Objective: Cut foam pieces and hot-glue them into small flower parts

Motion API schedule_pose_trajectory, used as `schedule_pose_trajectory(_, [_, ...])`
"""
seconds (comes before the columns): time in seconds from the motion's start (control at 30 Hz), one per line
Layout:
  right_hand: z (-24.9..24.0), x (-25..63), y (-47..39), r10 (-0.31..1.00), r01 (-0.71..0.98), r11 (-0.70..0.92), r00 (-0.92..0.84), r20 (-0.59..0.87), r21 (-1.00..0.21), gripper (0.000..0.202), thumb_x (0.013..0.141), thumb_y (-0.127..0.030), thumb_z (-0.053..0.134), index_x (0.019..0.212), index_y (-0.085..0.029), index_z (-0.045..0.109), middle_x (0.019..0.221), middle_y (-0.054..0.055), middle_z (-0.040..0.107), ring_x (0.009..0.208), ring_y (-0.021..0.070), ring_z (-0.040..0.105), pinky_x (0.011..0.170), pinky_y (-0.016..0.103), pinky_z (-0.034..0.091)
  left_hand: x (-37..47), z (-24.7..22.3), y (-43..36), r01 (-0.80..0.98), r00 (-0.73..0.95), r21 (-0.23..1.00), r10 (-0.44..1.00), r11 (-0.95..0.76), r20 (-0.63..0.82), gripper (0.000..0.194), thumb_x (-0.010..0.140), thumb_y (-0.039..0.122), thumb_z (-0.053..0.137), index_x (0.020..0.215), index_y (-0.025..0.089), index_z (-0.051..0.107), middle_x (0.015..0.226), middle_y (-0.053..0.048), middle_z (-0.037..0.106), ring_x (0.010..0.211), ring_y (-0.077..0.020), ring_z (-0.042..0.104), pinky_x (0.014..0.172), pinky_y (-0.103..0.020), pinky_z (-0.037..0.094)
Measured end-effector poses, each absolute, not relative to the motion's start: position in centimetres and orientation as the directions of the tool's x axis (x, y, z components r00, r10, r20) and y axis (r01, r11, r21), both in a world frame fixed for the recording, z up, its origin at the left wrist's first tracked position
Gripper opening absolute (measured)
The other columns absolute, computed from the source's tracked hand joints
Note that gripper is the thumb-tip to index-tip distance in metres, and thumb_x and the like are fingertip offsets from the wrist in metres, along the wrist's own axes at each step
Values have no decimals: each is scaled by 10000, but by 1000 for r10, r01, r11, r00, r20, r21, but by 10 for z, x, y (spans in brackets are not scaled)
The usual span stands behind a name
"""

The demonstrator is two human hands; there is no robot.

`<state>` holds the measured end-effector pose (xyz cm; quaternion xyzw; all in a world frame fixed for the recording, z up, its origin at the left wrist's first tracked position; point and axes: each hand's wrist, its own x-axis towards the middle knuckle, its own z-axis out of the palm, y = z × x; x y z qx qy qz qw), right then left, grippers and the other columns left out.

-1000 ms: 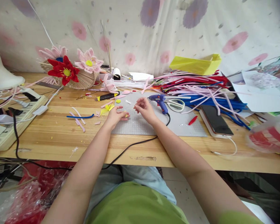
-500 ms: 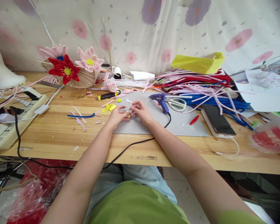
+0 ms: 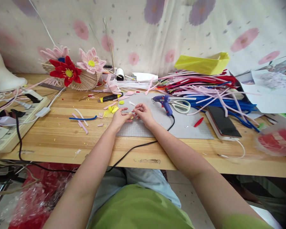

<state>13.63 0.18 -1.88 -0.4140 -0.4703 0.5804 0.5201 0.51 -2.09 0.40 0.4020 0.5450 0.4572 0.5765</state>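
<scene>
Over the grey cutting mat (image 3: pixel 188 128), my two hands meet with their fingertips almost touching. My left hand (image 3: pixel 120 119) is closed in a pinch around a small yellow piece (image 3: pixel 131 117), mostly hidden by the fingers. Close against it, my right hand (image 3: pixel 144 114) has its fingers pressed together at the same piece and a thin pale strand; their exact grip is too small to make out. A small white scrap (image 3: pixel 131 103) lies just beyond the fingertips. Yellow fuzzy strips (image 3: pixel 113 109) and a round yellow disc (image 3: pixel 121 102) are beside my left hand.
A blue glue gun (image 3: pixel 164 102) lies right of my hands, its black cord (image 3: pixel 133 148) crossing the table. Behind it are scissors (image 3: pixel 183 107) and heaped pipe cleaners (image 3: pixel 202 90). A phone (image 3: pixel 225 122) lies right, a power strip (image 3: pixel 21 117) left, fuzzy flowers (image 3: pixel 68 72) back left.
Both hands stay in nearly the same place, with only slight finger movement around the small yellow piece. The things on the table have not visibly moved.
</scene>
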Motion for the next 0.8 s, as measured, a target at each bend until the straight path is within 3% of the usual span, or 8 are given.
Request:
schedule_pose_trajectory(0.37, [-17, 134, 1, 999, -191, -38, -29, -33, -981, 243, 671, -250, 656, 782, -206, 445, 665, -56, 618, 489, 62, 557, 390, 157, 371, 7, -1, -18, -115, -64, 974, 977, 197, -206, 529, 644, 159, 764, 1084, 129, 472, 763, -36, 663, 698, -143, 669, 709, -332, 567])
schedule_pose_trajectory(0.63, [-20, 134, 4, 999, -175, -46, -37, -40, -983, 295, 649, -300, 686, 788, -205, 444, 686, -50, 616, 501, 67, 562, 384, 158, 375, 7, -2, -18, -129, -54, 972, 978, 194, -203, 505, 650, 117, 746, 1076, 131, 476, 755, -21, 657, 680, -132, 664, 737, -353, 569])
schedule_pose_trajectory(0.8, [-19, 133, 4, 998, -184, -69, -24, -66, -980, 265, 640, -251, 672, 777, -197, 453, 663, -58, 614, 494, 65, 558, 378, 153, 371, 8, -1, -20, -141, -42, 970, 978, 198, -206, 481, 667, 77, 714, 1079, 127, 470, 756, -21, 663, 683, -128, 664, 734, -341, 565])
